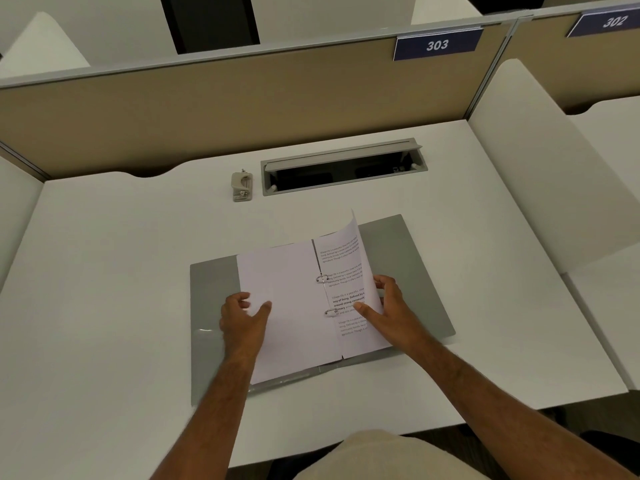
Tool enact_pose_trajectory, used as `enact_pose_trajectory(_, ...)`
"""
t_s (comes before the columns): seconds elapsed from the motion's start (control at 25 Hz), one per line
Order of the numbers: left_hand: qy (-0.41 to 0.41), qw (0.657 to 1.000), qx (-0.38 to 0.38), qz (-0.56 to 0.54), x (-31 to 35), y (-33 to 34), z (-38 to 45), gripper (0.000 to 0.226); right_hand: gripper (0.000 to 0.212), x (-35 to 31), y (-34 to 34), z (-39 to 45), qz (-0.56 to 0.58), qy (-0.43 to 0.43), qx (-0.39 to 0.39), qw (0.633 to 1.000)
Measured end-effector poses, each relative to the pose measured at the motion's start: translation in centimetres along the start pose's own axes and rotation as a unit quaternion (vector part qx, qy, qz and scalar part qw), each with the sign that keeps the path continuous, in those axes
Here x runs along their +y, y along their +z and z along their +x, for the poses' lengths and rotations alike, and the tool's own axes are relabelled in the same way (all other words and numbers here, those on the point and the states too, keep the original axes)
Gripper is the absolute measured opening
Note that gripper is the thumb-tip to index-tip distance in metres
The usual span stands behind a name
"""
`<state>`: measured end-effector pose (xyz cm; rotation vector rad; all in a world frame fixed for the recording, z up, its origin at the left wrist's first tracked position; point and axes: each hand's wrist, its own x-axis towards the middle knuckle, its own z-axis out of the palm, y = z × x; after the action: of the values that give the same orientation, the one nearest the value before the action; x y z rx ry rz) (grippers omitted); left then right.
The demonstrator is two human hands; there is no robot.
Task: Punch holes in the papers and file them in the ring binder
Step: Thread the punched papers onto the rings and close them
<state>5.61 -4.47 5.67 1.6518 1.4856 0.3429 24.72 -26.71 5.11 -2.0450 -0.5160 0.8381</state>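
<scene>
Beige fabric, probably the person's lap (374,455), sits right at the bottom edge, and 2 bare forearms reach up from there over a smooth white desk (104,289). Flat on that desk lies the ring binder (415,258), wide open, with matte grey covers, rounded corners and a bit of glare on the near left part. Its 2 metal rings (322,278) are shut and poke up through the paper near the spine.

Left hand (242,323) rests palm down on the blank white sheets (287,299) on the left side, fingers loosely spread, not pinching anything; it's a bit blurry. Right hand (384,306) has the printed page (349,271) by its right edge, thumb on the printed face and fingers curled behind, so the sheet arcs up and its far corner stands off the binder. That page is already on the rings, small text in several blocks.

Further back, well clear of the binder, a small beige hole punch (242,186) with metal parts sits just left of a long grey cable tray (343,166), lid tipped up, dark inside. Behind that runs a tan fabric partition (207,109) with an aluminium top rail and a blue plate reading 303 (437,45); another, 302 (613,21), is over the next desk.
</scene>
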Motion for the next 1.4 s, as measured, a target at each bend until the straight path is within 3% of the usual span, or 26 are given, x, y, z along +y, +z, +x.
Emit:
enact_pose_trajectory(0.16, 0.024, 0.984, -0.162, -0.067, 4.0, 2.8, -2.8, 0.012, 0.071, 0.2, 0.0, 0.0, -0.004, -0.005, -0.004, 1.000)
enact_pose_trajectory(0.28, 0.053, 0.961, -0.268, -0.044, 6.5, 5.5, -5.3, 0.025, 0.077, 0.3, 0.3, -0.2, -0.011, -0.014, -0.007, 1.000)
enact_pose_trajectory(0.4, 0.051, 0.946, -0.319, -0.026, 8.2, 7.5, -6.9, 0.038, 0.086, -0.1, 0.6, -0.6, -0.027, -0.023, -0.012, 0.999)
enact_pose_trajectory(0.6, 0.027, 0.956, -0.290, -0.029, 9.4, 8.6, -6.9, 0.021, 0.094, -0.6, 0.9, -1.4, -0.047, -0.041, -0.037, 0.997)
enact_pose_trajectory(0.88, 0.038, 0.967, -0.247, -0.043, 9.2, 5.6, -5.9, 0.030, 0.066, -1.5, 0.3, -2.7, -0.005, -0.018, -0.048, 0.999)
enact_pose_trajectory(1.04, 0.046, 0.970, -0.226, -0.073, 9.2, 2.7, -5.7, 0.016, 0.057, -1.8, 0.4, -2.8, -0.005, -0.031, -0.041, 0.999)
enact_pose_trajectory(1.4, 0.015, 0.982, -0.160, -0.095, 4.8, -1.5, -3.0, 0.026, 0.061, -1.9, 1.4, -2.6, -0.009, -0.029, -0.055, 0.998)
